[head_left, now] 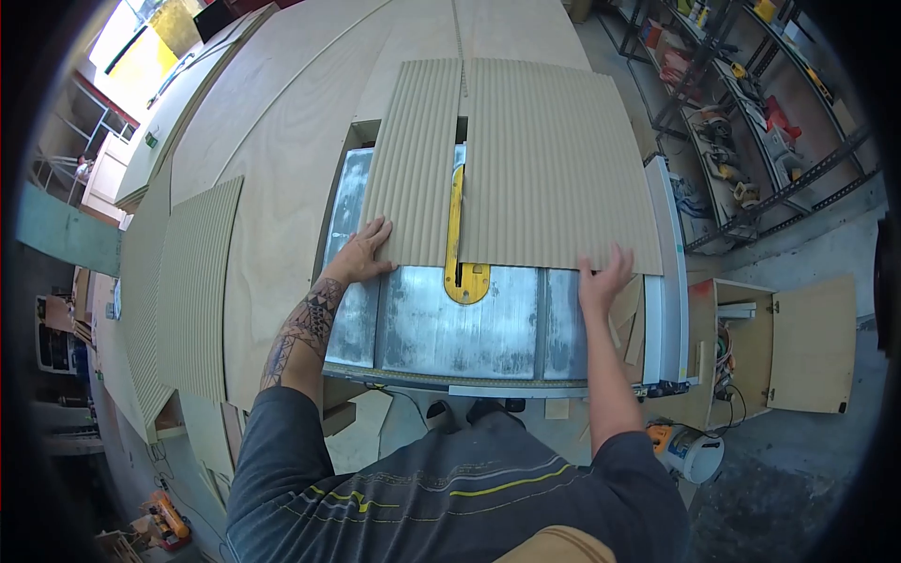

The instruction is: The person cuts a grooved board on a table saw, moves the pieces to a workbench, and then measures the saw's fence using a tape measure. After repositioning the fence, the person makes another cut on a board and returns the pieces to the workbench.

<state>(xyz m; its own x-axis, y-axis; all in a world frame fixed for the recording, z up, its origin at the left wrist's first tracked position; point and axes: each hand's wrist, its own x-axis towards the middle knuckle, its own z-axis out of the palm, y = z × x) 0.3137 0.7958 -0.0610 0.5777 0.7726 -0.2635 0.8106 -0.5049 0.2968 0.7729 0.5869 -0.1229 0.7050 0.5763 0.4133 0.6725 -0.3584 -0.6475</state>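
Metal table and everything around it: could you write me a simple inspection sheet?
Surface: metal table patchy, worn; slotted yellow insert.
Job's things: narrow ribbed piece and wide ribbed panel, gap between them.
Clutter: wood pieces under the table's near edge.
Hands: left hand on narrow piece's edge; right hand at wide panel's near edge.
Cables: thin cable hanging by the near edge.
Surroundings: tool shelves and open cabinet, right.

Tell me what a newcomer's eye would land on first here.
Probably the bright yellow plate in the metal table, running up between two ridged panels: narrow panel left, wide panel right. Next, perhaps, the left hand at the narrow panel's near left corner, with the tattoo on that forearm, and the right hand at the wide panel's near edge.
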